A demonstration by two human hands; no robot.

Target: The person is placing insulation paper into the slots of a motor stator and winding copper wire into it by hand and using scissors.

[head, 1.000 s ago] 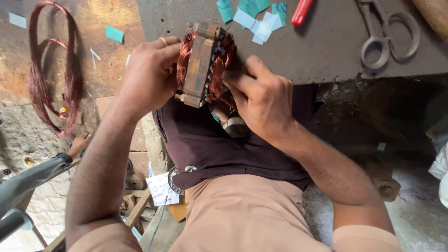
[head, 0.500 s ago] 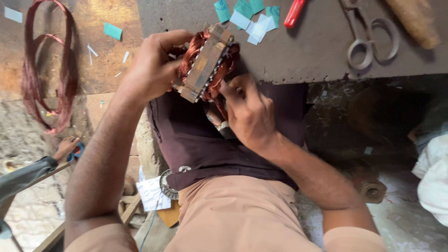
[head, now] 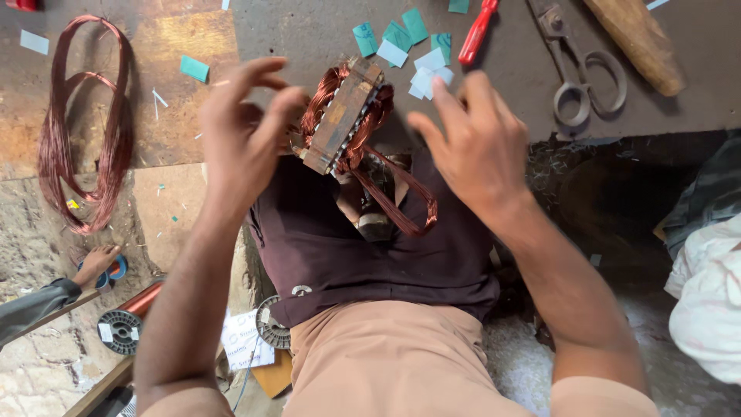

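Right hand (head: 482, 150) lifted off since half a second ago, fingers spread, grip wide and empty. Left hand (head: 243, 131) fingertips touch motor core (head: 343, 116) at its 9 o'clock edge; grip loose. Core's long axis runs 1 to 7 o'clock at the desk (head: 309, 31) edge; copper wire loop (head: 401, 197) hangs toward 5 o'clock.

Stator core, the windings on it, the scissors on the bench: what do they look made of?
Stator core: likely stacked steel sheets, dull brown and rusty-looking, with pale rivet-like spots along its edge.
Windings: probably enamelled copper wire, glossy reddish-orange strands, one loop hanging down.
Scissors: plain grey metal, probably steel, matte and worn, no coating on the finger rings.
The left hand is at the core; the right hand is spread open beside it.
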